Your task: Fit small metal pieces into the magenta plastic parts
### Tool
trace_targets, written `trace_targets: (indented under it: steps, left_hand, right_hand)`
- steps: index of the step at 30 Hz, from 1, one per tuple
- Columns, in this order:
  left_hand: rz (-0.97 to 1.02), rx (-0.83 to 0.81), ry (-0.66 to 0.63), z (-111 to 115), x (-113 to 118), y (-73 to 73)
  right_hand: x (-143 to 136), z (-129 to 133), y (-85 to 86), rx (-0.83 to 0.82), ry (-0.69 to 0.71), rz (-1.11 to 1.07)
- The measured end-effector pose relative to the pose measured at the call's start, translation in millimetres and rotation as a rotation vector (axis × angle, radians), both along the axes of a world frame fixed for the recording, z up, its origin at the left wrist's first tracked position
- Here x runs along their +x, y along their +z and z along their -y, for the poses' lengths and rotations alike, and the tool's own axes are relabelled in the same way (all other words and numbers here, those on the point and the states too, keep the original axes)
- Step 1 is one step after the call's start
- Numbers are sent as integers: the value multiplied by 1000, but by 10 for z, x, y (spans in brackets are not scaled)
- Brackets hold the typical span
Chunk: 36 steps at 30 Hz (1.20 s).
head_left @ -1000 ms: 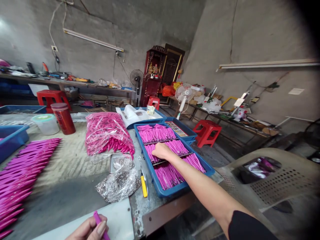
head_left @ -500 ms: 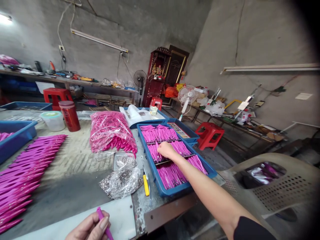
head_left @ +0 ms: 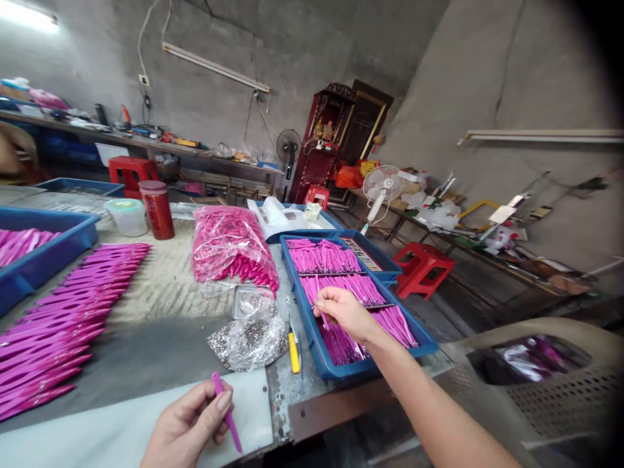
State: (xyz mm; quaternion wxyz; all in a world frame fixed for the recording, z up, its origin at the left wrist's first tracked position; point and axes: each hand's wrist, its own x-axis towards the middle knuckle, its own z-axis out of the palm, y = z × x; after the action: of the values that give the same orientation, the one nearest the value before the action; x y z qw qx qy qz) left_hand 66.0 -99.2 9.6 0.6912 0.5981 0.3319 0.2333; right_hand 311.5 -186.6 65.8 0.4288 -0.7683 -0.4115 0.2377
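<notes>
Over the white board [head_left: 121,422] at the near edge, my left hand [head_left: 188,422] pinches a slim purple plastic piece [head_left: 234,429] between thumb and fingers. My right hand [head_left: 348,315] reaches above a blue tray [head_left: 314,361] packed with rows of similar purple pieces [head_left: 336,283]. Its thumb and fingertips are closed on one slim purple piece [head_left: 318,284], partly hidden by the fingers. Dark dividers split the tray into three rows. To the left, longer purple-and-magenta pieces [head_left: 92,299] lie side by side on the table.
A clear bag of magenta parts [head_left: 229,244] lies mid-table. Closer sit a plastic bag of small metal parts [head_left: 251,341] and a yellow-handled screwdriver [head_left: 293,352]. A red bottle [head_left: 156,211] and lidded tub [head_left: 127,218] stand further back. A plastic chair [head_left: 550,403] is at right.
My right hand has lifted slightly and drawn nearer from the tray's middle row, with a purple piece in its fingers. My left hand still holds its piece, and the view has shifted.
</notes>
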Motion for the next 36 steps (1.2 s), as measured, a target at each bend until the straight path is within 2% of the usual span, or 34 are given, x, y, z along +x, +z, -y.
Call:
trace_targets:
  steps: [3,7,13,21,26,36]
  left_hand:
    - [57,-13,-41,22,75,36]
    - [131,-53,-37,105,168,62]
    - [188,-113,-13,178,201,-15]
    - [165,-139,49,196,121,-105]
    - [174,-174,50,184,89,-122]
    - [169,-216,19,186,66,-158]
  right_hand:
    - [-366,89,-34,81,78,-224]
    - [-772,148,-222,97,170,-415]
    - [-1124,117,-488,93,204,-553]
    - [-1233,89,-582,74,234,-676]
    - [-1250,135,-617,63,277,-651]
    - [-1322,135,-680,130,204,-630]
